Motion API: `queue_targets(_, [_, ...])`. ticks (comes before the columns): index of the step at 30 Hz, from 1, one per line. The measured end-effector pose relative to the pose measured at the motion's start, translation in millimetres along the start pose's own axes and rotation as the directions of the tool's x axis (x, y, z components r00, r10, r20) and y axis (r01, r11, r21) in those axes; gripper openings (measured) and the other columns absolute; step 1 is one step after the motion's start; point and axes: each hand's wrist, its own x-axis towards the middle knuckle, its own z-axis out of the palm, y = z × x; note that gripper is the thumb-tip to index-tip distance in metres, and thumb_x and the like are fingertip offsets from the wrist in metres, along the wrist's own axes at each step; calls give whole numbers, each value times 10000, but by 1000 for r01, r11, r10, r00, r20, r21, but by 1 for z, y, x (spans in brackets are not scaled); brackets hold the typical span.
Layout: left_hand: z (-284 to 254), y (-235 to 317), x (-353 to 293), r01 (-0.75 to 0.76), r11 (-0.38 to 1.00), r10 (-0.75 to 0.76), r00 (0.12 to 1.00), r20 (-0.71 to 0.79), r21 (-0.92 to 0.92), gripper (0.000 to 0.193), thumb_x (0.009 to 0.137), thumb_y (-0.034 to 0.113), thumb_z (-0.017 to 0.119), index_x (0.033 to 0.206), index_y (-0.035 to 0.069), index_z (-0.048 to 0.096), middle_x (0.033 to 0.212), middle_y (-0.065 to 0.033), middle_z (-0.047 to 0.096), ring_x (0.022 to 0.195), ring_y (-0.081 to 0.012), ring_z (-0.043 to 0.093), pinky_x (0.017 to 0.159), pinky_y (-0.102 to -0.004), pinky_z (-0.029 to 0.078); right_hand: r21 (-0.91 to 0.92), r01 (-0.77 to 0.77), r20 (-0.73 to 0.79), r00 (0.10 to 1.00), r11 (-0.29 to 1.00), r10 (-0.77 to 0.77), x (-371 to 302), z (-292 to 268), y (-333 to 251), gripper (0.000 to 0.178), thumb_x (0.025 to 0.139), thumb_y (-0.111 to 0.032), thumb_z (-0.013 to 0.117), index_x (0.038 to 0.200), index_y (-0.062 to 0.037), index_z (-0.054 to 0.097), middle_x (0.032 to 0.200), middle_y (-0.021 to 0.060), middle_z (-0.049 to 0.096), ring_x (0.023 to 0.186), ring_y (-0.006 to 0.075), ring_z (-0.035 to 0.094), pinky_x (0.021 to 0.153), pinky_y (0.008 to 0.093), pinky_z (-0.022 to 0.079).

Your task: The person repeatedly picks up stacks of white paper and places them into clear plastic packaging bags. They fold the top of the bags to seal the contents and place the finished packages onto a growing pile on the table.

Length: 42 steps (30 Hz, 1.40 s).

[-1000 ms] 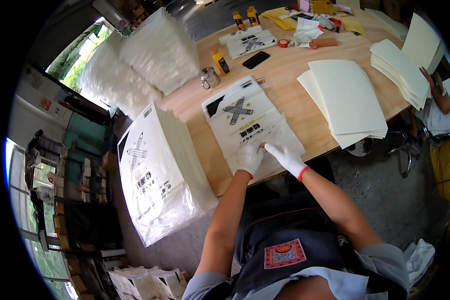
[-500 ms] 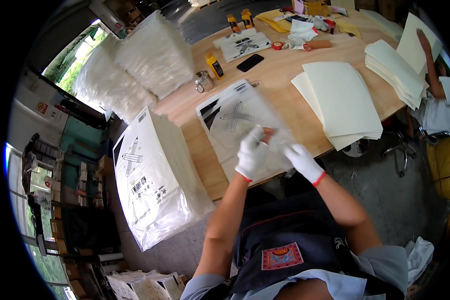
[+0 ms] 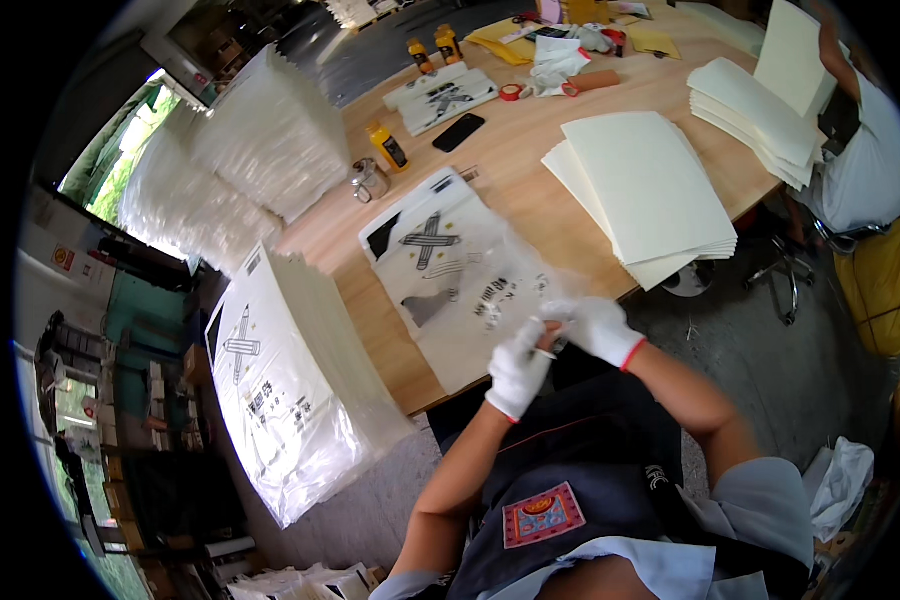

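A clear printed plastic bag [image 3: 475,262] with a pencil design lies at the table's near edge, over another like it. Its near end is lifted, bunched between my hands. My left hand [image 3: 520,372], in a white glove with bare fingertips, is closed in a pinch on that end. On its other side my right hand [image 3: 602,332], also white-gloved, is closed on the plastic; its fingertips are slightly blurred. Left of the bags stands a thick stack of printed plastic bags [image 3: 270,375]. To the right lies a pile of cream paper sheets [image 3: 650,185].
Wrapped plastic bundles [image 3: 270,135] stand at the far left. A metal cup [image 3: 368,180], an orange bottle [image 3: 387,147] and a black phone [image 3: 459,132] lie beyond the bags. At the right a co-worker's arm [image 3: 838,55] holds a sheet upright beside more paper [image 3: 750,110].
Both hands have come nearer my body and closer together, drawing the bag's near end along. More of its print shows now. The whole view has shifted slightly.
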Motion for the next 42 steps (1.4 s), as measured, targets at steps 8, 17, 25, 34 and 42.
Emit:
queue_targets(8, [23, -26, 8, 205, 931, -176, 977, 121, -302, 146, 935, 126, 552, 1010, 53, 654, 632, 32, 514, 544, -28, 447, 505, -205, 357, -456, -99, -487, 859, 884, -156, -17, -64, 95, 213, 807, -186, 604, 1016, -148, 596, 957, 46, 613, 893, 250, 582, 759, 393, 474])
queue_targets(17, [36, -14, 40, 316, 859, -170, 918, 358, -402, 276, 910, 144, 581, 1159, 25, 595, 896, -60, 641, 791, -97, 560, 750, -239, 461, -354, -29, -535, 826, 935, -177, -15, -101, 81, 102, 823, -211, 605, 882, -128, 599, 812, 79, 620, 762, 280, 602, 685, 397, 489])
queue_targets(25, [30, -26, 59, 683, 539, -488, 730, 478, -493, 430, 863, 107, 514, 1281, 11, 474, 1134, -86, 590, 1010, -200, 573, 846, -334, 477, -35, 5, -534, 845, 999, -23, -89, -77, -16, 293, 815, -284, 680, 1041, -105, 626, 1241, 173, 523, 1177, 292, 500, 983, 377, 408])
queue_targets(34, [26, 32, 26, 19, 962, -162, 843, 513, 273, 802, 799, 235, 626, 1438, 13, 194, 1402, -283, 350, 1025, -404, 601, 889, -415, 473, 962, -4, -84, 948, 274, 308, -67, -38, 24, 576, 869, -342, 640, 1294, 14, 485, 1170, 81, 602, 1112, 156, 524, 1008, 306, 358])
queue_targets(42, [-11, 6, 20, 411, 744, -283, 908, 309, -527, 541, 887, 144, 581, 1394, 75, 401, 1277, -102, 511, 1000, -163, 567, 751, -279, 494, 207, -118, -316, 931, 971, 181, -82, -75, -3, 281, 866, -306, 589, 972, -54, 655, 848, 166, 632, 778, 339, 622, 671, 407, 488])
